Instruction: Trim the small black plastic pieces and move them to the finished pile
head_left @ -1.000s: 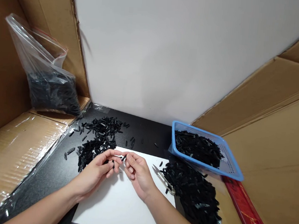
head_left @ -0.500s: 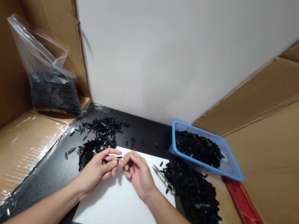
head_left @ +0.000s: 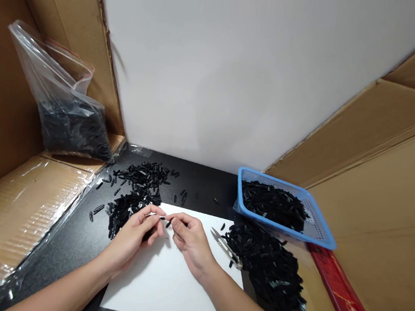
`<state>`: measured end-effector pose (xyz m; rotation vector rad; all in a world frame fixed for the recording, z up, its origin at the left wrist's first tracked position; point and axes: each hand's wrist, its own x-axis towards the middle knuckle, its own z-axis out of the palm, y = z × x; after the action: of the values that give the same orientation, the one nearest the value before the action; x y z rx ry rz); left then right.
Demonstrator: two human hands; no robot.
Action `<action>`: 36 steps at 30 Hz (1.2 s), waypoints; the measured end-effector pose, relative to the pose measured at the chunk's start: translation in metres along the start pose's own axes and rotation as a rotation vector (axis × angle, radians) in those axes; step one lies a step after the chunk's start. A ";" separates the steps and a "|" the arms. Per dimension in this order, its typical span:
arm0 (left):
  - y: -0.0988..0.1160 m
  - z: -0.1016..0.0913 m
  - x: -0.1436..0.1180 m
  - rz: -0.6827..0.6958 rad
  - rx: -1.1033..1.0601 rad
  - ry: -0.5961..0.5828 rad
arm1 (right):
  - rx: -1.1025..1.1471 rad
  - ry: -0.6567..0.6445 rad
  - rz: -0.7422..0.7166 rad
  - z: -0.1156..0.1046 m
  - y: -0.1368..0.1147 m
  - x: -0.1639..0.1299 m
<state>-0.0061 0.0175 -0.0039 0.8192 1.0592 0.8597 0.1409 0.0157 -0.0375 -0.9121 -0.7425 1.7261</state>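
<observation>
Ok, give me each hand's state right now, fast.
Left hand: closed, pinching a small black piece at its fingertips.
Right hand: closed, pinching another small black piece.

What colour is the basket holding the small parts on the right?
Blue, a perforated plastic basket, seen in the head view.

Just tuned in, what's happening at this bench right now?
A person's left hand and right hand meet over a white sheet, pinching small black plastic pieces between the fingertips. Loose piles of the same parts lie to the left and right. More parts fill a blue basket and a clear bag. Thread snips lie untouched beside the right hand.
</observation>
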 end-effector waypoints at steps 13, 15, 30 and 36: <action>0.008 -0.002 -0.002 -0.020 -0.301 0.013 | 0.145 -0.060 -0.002 -0.007 0.001 0.002; 0.008 -0.003 -0.002 -0.047 -0.300 0.026 | 0.149 -0.070 -0.010 -0.007 0.001 0.002; -0.004 -0.010 -0.002 0.136 0.317 -0.098 | -0.068 -0.075 0.024 0.002 0.002 -0.004; -0.004 -0.003 -0.007 0.096 0.275 -0.180 | -0.180 -0.021 -0.003 0.003 0.006 -0.004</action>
<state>-0.0101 0.0104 -0.0058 1.1642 0.9962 0.7131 0.1360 0.0102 -0.0395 -1.0155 -0.9242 1.6876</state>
